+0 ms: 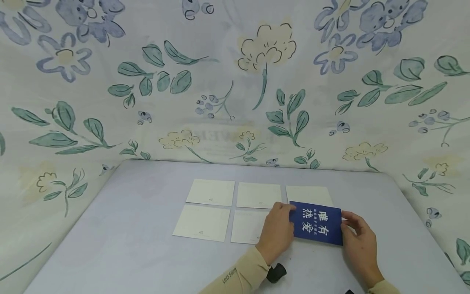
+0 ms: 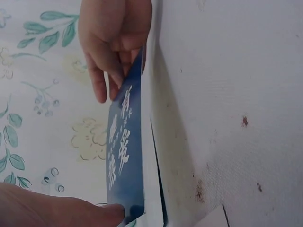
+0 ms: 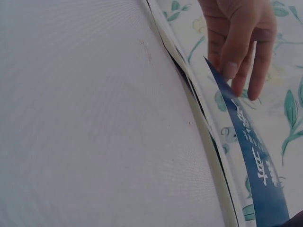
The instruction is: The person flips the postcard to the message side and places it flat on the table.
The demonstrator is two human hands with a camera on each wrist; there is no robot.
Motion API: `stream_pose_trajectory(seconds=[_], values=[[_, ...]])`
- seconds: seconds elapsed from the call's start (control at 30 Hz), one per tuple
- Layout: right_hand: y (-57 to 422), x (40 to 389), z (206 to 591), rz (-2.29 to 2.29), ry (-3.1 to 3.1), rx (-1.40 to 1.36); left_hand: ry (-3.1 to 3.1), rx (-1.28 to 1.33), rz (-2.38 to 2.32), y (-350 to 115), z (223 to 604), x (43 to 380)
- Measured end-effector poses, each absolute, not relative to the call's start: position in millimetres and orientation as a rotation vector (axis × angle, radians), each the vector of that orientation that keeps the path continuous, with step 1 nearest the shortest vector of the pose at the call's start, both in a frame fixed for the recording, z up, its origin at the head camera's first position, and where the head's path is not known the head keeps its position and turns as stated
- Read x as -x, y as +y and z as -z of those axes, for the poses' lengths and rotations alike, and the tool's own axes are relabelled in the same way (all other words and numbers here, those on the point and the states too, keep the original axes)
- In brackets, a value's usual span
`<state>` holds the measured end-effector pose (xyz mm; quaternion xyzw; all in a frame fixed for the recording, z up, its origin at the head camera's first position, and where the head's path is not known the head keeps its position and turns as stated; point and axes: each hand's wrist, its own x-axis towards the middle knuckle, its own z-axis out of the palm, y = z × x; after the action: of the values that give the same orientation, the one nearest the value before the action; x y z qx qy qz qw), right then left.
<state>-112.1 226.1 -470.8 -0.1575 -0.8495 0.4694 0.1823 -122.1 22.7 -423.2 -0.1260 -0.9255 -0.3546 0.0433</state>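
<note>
A blue card (image 1: pixel 316 233) with white Chinese characters is held level between two hands in the head view. My left hand (image 1: pixel 277 232) pinches its left edge; in the left wrist view the thumb (image 2: pixel 111 213) lies on the card's face. The right hand (image 1: pixel 362 247) holds the opposite edge between thumb and fingers. The card slants and bows slightly in the right wrist view, where the left hand (image 3: pixel 241 40) grips its far end. Behind it, a cream card (image 1: pixel 308 194) is partly covered. Another cream card (image 1: pixel 246 226) lies partly behind the left hand.
More cream cards lie in two rows, including one at the back left (image 1: pixel 210 192), one at the back middle (image 1: pixel 258 195) and one at the front left (image 1: pixel 202 222). They rest on a white table (image 1: pixel 128 228). Floral cloth (image 1: pixel 220 81) rises behind and beside it.
</note>
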Motion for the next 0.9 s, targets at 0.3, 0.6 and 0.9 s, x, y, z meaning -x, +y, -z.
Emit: stream_pose_trajectory(seconds=[0.3, 0.6, 0.9], values=[[225.4, 113.2, 473.2, -1.314, -2.377, 0.436, -2.801, 0.358, 1.101, 22.6, 425.5, 125.2], [224.9, 114.8, 475.6, -1.268, -2.411, 0.499, -2.786, 0.307, 1.126, 23.0, 424.4, 127.4], [225.4, 115.9, 477.0, -1.232, -2.426, 0.543, -2.774, 0.254, 1.143, 21.2, 420.7, 129.7]])
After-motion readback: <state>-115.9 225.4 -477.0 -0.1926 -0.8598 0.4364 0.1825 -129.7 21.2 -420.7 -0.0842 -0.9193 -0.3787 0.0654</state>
